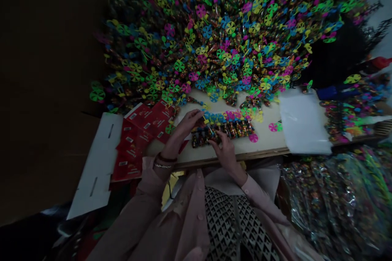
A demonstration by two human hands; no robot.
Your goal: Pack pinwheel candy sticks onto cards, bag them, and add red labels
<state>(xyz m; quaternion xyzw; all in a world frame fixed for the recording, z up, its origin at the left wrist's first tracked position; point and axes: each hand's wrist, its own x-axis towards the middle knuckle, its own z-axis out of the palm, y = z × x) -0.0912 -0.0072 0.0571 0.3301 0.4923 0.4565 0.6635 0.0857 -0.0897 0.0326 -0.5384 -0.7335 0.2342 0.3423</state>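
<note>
A row of clear candy-filled tubes (237,129) with colourful pinwheel tops lies side by side on the worktable (266,142). My left hand (187,125) is at the row's left end, its thumb and fingers pinched near a blue pinwheel top (203,113). My right hand (226,151) is at the front of the row, thumb and forefinger closed around the lower end of a candy tube. The tube between my hands is dim and partly covered by my fingers. A pink pinwheel (253,138) lies right of the row.
A huge heap of similar pinwheel candy tubes (214,40) rises behind the table. Red printed cards (134,142) and a white cardboard piece (94,167) are at left. White plastic sheets (303,122) lie at right, above clear bags of filled tubes (330,200).
</note>
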